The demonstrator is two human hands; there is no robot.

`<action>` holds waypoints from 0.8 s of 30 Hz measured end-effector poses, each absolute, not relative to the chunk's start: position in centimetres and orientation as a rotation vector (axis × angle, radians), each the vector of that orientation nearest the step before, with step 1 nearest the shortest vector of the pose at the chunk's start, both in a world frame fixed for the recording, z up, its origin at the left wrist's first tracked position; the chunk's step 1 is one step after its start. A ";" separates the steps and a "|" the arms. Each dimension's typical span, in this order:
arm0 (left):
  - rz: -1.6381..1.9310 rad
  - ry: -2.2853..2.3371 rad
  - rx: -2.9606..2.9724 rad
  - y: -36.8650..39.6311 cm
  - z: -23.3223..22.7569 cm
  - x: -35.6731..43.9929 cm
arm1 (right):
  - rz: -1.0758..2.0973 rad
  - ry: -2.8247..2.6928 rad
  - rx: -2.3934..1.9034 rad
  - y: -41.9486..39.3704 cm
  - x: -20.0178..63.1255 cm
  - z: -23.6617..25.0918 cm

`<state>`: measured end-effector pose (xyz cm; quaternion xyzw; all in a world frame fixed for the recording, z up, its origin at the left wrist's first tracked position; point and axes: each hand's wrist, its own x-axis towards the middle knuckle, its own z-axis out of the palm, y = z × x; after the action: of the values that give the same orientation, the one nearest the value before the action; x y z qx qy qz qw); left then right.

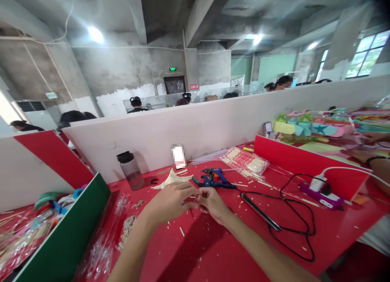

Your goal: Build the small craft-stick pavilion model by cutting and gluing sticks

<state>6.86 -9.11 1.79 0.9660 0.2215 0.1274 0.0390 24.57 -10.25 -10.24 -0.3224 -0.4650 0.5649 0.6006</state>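
Observation:
Over the middle of the red table (189,257), my left hand (173,200) and my right hand (215,207) meet fingertip to fingertip. Both have fingers bent into a pinch; whatever lies between them is too small or hidden to name. Just behind my left hand is a pale structure of thin wooden sticks (173,178), partly covered by that hand. Beyond my right hand lie a blue glue gun (224,178) and blue-handled pliers (205,180), close together and overlapping.
A dark bottle (131,170) and a phone (178,157) stand at the back. Bagged sticks (246,162) lie behind the tools. A black cable (312,217) loops near a purple power strip (321,196) and a black bar (260,212). Plastic wrappers (105,237) lie left, beside a green divider (67,233).

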 end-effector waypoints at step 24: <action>0.210 1.071 3.361 -9.2 0.3 8.6 | 1.916 -1.082 -0.518 -11.0 28.0 -9.0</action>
<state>8.59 -9.21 0.27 0.9329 0.2971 0.0584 -0.1950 27.96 -10.98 -9.02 -0.2074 -0.4329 0.7667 0.4262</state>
